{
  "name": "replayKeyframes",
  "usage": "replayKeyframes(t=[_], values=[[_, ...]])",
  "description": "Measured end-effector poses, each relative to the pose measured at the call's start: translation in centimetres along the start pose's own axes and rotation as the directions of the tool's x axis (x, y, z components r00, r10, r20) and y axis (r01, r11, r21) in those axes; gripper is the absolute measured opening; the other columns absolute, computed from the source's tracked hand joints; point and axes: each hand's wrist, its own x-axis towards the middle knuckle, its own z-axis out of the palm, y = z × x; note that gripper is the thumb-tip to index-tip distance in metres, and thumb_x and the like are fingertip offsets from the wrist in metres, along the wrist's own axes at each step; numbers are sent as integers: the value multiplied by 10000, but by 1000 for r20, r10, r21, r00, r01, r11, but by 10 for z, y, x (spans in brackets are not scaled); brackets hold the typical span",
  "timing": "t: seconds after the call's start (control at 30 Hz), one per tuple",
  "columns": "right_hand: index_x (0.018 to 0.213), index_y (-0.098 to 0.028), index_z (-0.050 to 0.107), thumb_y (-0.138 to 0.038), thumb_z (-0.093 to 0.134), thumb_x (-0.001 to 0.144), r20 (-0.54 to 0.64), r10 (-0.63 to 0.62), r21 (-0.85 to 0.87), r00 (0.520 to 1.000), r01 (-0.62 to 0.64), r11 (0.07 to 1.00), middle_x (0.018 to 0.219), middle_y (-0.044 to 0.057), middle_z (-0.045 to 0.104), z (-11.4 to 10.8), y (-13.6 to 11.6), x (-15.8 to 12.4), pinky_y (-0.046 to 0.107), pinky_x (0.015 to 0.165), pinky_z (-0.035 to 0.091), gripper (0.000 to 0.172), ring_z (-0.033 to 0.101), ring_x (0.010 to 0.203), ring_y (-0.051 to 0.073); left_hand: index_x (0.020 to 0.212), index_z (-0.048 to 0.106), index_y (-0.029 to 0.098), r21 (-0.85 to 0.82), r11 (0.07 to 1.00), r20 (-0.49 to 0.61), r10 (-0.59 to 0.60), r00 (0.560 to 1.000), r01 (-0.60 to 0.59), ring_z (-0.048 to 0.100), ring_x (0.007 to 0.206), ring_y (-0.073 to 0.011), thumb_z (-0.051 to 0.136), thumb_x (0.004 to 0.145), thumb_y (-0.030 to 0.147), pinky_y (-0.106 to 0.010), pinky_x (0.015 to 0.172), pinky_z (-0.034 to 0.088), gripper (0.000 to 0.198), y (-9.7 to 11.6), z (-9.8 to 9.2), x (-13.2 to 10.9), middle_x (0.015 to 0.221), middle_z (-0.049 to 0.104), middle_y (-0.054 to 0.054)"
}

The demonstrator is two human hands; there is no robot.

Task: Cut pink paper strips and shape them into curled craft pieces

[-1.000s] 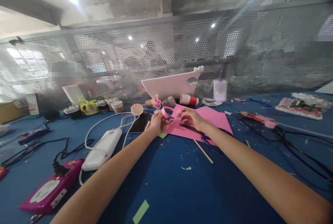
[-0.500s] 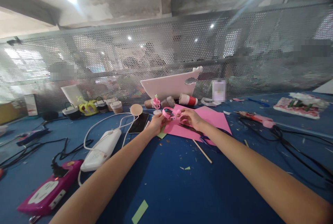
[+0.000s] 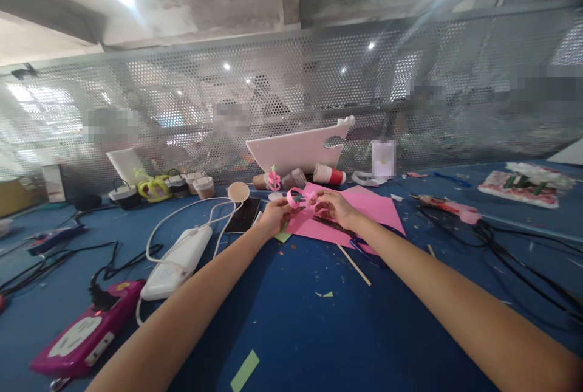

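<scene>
Between my two hands is a pink paper strip (image 3: 297,192) bent into loops. My left hand (image 3: 275,217) pinches its left side, and my right hand (image 3: 334,206) has its fingers closed on the right side. Beneath them lie sheets of pink paper (image 3: 378,209). Scissors with dark blue handles (image 3: 363,247) rest on the paper, partly covered by my right forearm. A green paper piece (image 3: 283,236) sits under my left hand. Just behind stands a small pink paper ornament (image 3: 274,181) on a white base.
A phone (image 3: 243,216), a white power bank (image 3: 177,263) with cable and a magenta power strip (image 3: 88,328) lie left. A wooden stick (image 3: 354,265) lies near the paper. A pink glue gun (image 3: 449,205) with black cord is right. Paper cups (image 3: 328,174) and a foam board (image 3: 296,147) stand behind.
The pink loop has turned and shifted slightly to the right between my fingers. Both hands keep nearly the same place, and the things on the table have not moved.
</scene>
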Motion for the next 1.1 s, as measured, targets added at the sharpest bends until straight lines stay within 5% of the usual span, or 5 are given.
replayKeyframes(t=[0.37,0.8,1.1], values=[[699,-197,654,-230,611,626,7,0,1,1000,0,1000,736,12,699,1,-2,-2,224,522,428,90,567,574,111,802,686,96,-76,997,-79,-14,997,8,635,526,-104,583,719,-92,-198,546,536,231,-2,-4,6,631,679,-38],[700,-198,655,-225,627,609,-15,7,-8,1000,-7,1000,740,6,690,0,0,-1,217,518,441,100,576,579,114,799,700,95,-116,993,-12,18,1000,-19,673,639,-93,563,802,-21,-159,626,540,180,-3,-7,6,736,719,-60],[689,-194,658,-219,626,611,-1,-1,-4,1000,1,1000,731,24,705,1,-2,-2,227,524,442,88,577,576,121,741,658,79,-64,998,-33,-17,999,14,564,450,-84,525,851,63,-198,500,497,174,-2,-4,6,614,660,-58]])
